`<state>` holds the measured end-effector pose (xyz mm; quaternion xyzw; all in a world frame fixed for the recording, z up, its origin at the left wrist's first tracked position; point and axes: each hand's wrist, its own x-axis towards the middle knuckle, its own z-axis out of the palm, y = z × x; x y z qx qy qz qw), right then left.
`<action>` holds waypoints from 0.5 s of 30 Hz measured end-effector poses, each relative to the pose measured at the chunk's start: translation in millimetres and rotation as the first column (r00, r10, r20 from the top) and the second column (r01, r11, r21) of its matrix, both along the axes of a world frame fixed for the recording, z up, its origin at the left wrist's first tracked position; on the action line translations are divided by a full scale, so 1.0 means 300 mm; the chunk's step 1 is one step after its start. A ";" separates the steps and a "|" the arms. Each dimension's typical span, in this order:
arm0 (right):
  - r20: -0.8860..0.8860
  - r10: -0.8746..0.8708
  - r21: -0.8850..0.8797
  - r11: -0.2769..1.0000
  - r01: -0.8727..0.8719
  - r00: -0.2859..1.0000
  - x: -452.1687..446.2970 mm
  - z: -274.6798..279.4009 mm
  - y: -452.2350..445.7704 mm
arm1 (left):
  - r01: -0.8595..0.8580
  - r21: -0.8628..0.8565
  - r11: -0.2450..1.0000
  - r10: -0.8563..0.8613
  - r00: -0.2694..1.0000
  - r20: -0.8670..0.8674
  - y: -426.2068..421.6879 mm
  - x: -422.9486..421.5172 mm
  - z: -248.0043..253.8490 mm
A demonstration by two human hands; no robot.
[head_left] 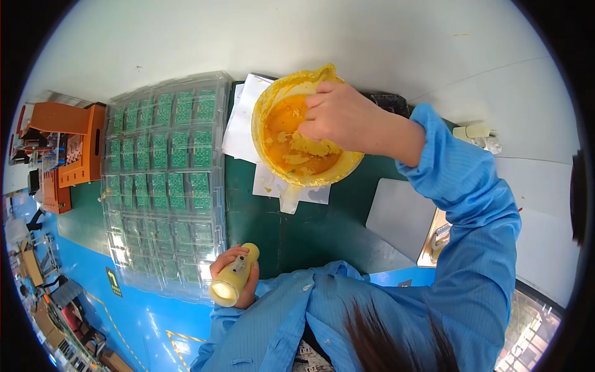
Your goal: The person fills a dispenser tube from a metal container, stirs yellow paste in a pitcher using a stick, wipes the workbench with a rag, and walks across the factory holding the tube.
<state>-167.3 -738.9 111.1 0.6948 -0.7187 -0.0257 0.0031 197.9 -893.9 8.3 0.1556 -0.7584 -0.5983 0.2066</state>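
My left hand (246,291) is wrapped round a pale yellow, bottle-shaped piece (237,271) with small dark spots on its side, tilted so its wide pale end faces me. Over a large plastic jug (358,166) is my right hand (338,115), its fingers curled and closed, the tips hidden. Whatever it may be pinching cannot be made out. Inside the jug, wet orange-yellow paste (288,127) shows with paler crumbly lumps (310,146). Yellow smears coat the jug's wall and spout, and its handle points toward me.
White paper sheets (243,127) lie under and beside the jug. Clear trays of green circuit boards (160,152) cover the left of the green table (260,217). Orange bins (83,146) stand beyond them. A grey panel (400,214) lies at the right, near a pale roll (471,131).
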 end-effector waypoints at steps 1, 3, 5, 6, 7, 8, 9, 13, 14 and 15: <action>0.041 -0.009 0.022 1.000 0.008 0.999 -0.003 -0.008 -0.007 | 0.000 0.006 1.000 0.000 1.000 -0.007 0.000 0.003 -0.003; 0.090 0.023 0.026 0.999 -0.025 0.996 -0.007 -0.047 -0.010 | -0.001 0.009 1.000 0.001 1.000 -0.011 0.001 0.009 -0.005; 0.101 0.097 -0.009 0.995 -0.096 0.990 -0.001 -0.093 0.000 | 0.006 0.005 1.000 -0.006 1.000 -0.007 0.000 0.013 -0.001; 0.055 0.093 -0.015 0.996 -0.092 0.994 0.005 -0.084 0.005 | 0.010 0.010 1.000 -0.010 1.000 -0.020 0.000 0.014 -0.002; 0.007 0.091 -0.020 0.996 -0.091 0.996 0.013 -0.073 0.011 | 0.011 0.016 1.000 -0.010 0.999 -0.035 0.003 0.018 -0.005; -0.040 0.094 -0.026 0.995 -0.095 0.995 0.017 -0.064 0.011 | 0.007 0.021 1.000 -0.006 0.999 -0.049 0.002 0.020 -0.006; -0.026 0.063 -0.074 0.995 -0.065 0.998 0.013 -0.022 0.010 | -0.003 0.018 1.000 0.004 0.999 -0.049 0.000 0.022 -0.005; -0.021 -0.012 -0.134 0.991 0.009 1.000 0.012 0.127 0.008 | -0.026 0.028 0.999 0.027 0.999 -0.028 0.006 0.049 -0.001; -0.050 -0.023 -0.122 0.992 0.017 0.999 0.008 0.137 0.010 | -0.024 0.031 0.999 0.025 0.999 -0.031 0.005 0.048 0.000; -0.054 -0.027 -0.111 0.994 0.021 0.998 0.005 0.125 0.010 | -0.020 0.019 1.000 0.021 1.000 -0.023 0.005 0.048 0.003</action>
